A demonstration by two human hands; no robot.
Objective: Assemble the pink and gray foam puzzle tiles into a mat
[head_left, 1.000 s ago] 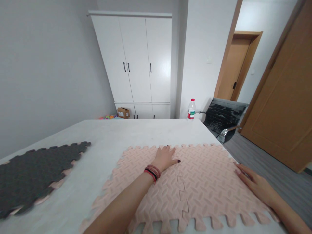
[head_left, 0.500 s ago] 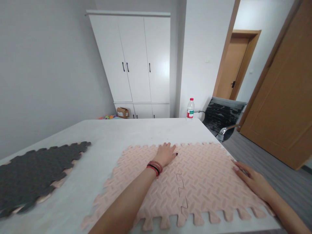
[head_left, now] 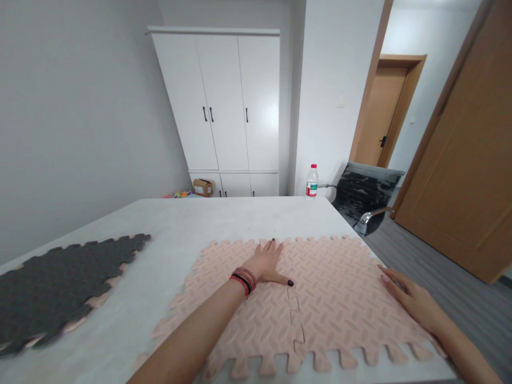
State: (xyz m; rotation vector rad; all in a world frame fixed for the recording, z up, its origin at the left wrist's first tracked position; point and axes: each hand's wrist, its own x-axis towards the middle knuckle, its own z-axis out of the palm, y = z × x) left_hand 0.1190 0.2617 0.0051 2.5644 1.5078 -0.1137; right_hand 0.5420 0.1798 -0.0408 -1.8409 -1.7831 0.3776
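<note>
In the head view, joined pink mats (head_left: 340, 298) are laid at the tabletop's (head_left: 180, 218) near right corner. The left hand's (head_left: 262, 265) fingers have been spread wider, nothing grasped, thumb brought onto the seam (head_left: 298, 320); the right hand's (head_left: 418, 301) are rested at the mats' edge, grip unclear.

The single view looks out from the wearer's head, close above the near edge of the table (head_left: 176, 218), facing forward and down across it to the cupboard (head_left: 224, 101).
</note>
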